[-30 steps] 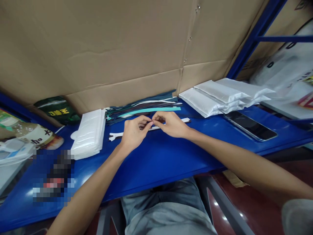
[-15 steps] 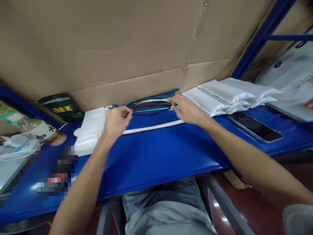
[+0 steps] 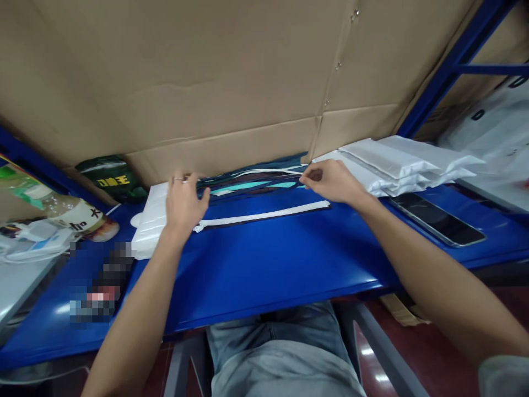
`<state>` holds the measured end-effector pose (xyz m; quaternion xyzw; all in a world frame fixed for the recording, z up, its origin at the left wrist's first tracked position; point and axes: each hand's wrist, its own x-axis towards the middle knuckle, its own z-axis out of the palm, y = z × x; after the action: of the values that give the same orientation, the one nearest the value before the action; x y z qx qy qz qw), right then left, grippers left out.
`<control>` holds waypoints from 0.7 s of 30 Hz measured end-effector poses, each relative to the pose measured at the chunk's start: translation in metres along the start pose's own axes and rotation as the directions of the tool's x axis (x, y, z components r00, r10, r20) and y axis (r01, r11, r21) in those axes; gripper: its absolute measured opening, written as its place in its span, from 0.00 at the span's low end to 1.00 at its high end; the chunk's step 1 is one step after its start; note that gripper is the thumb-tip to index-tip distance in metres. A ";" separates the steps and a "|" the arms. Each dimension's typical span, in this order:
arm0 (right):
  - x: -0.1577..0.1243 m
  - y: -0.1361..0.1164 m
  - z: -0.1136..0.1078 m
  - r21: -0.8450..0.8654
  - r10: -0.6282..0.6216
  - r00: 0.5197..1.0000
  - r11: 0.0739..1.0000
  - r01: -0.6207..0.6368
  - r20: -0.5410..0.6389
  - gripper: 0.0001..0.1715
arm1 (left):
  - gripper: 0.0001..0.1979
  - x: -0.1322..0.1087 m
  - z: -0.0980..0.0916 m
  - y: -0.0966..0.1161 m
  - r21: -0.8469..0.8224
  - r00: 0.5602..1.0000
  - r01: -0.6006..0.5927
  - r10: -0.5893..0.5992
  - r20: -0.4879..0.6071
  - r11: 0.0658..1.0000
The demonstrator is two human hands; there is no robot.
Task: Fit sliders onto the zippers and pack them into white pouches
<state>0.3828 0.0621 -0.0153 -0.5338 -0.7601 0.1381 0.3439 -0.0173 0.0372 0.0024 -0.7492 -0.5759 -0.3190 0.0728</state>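
Note:
A bundle of long thin strips (image 3: 256,184), dark, teal and white, lies along the back of the blue tabletop (image 3: 264,259). At its left end is my left hand (image 3: 184,204), fingers apart and thumb stretched out, above the edge of a white padded packet (image 3: 151,223). My right hand (image 3: 333,181) pinches thumb and forefinger at the bundle's right end, where a thin strip meets the fingertips. In front of the bundle, a white strip with a dark edge (image 3: 264,214) lies by itself between my hands.
White padded packets (image 3: 392,157) are stacked at the back right, with a phone (image 3: 438,218) before them. A bottle (image 3: 78,215), a dark green bag (image 3: 111,179) and a blurred-out item (image 3: 101,284) sit on the left. A cardboard wall (image 3: 206,82) rises behind.
My left hand has gone from a pinch to spread fingers and moved slightly left. My right hand stays pinched near the strips' right end. The view has shifted a little.

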 end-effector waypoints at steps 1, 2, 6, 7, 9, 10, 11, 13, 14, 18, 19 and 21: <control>-0.001 -0.004 0.003 0.053 -0.003 1.000 0.999 0.002 0.017 0.09 | 0.14 -0.002 0.006 0.011 -0.015 0.999 -0.030 0.030 -0.015 0.999; -0.003 -0.008 0.006 0.107 -0.006 0.999 0.994 0.003 0.032 0.08 | 0.11 -0.005 0.012 0.023 -0.042 0.998 -0.067 0.067 -0.005 0.997; -0.012 -0.029 0.022 0.291 -0.042 0.995 0.957 0.013 0.094 0.11 | 0.09 -0.019 0.032 0.063 -0.222 0.967 -0.149 0.189 0.170 0.964; -0.015 -0.035 0.027 0.325 -0.060 0.992 0.946 0.021 0.110 0.12 | 0.10 -0.022 0.036 0.071 -0.252 0.960 -0.152 0.204 0.195 0.956; -0.021 -0.046 0.035 0.379 -0.098 0.988 0.924 0.045 0.122 0.13 | 0.11 -0.028 0.042 0.080 -0.298 0.947 -0.154 0.227 0.227 0.942; -0.024 -0.051 0.039 0.400 -0.113 0.986 0.915 0.054 0.124 0.13 | 0.12 -0.030 0.045 0.083 -0.316 0.943 -0.154 0.235 0.236 0.936; -0.026 -0.055 0.042 0.420 -0.123 0.984 0.906 0.060 0.125 0.12 | 0.12 -0.032 0.046 0.085 -0.330 0.940 -0.152 0.239 0.242 0.932; -0.030 -0.061 0.048 0.450 -0.137 0.982 0.891 0.065 0.130 0.11 | 0.13 -0.034 0.048 0.088 -0.340 0.938 -0.147 0.240 0.251 0.929; -0.031 -0.062 0.051 0.458 -0.144 0.980 0.886 0.066 0.138 0.10 | 0.14 -0.034 0.047 0.089 -0.340 0.936 -0.147 0.242 0.257 0.929; -0.030 -0.064 0.052 0.432 -0.160 0.976 0.898 0.082 0.147 0.09 | 0.15 -0.031 0.042 0.091 -0.303 0.925 -0.215 0.294 0.243 0.928; -0.029 -0.063 0.050 0.414 -0.159 0.978 0.906 0.089 0.136 0.09 | 0.15 -0.029 0.039 0.089 -0.277 0.924 -0.239 0.306 0.229 0.931; -0.024 -0.058 0.040 0.377 -0.149 0.983 0.921 0.100 0.105 0.09 | 0.15 -0.023 0.031 0.080 -0.205 0.928 -0.267 0.308 0.208 0.942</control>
<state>0.3190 0.0235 -0.0198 -0.3996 -0.7738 0.2915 0.3957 0.0640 0.0074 -0.0138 -0.8618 -0.4342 -0.2619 -0.0154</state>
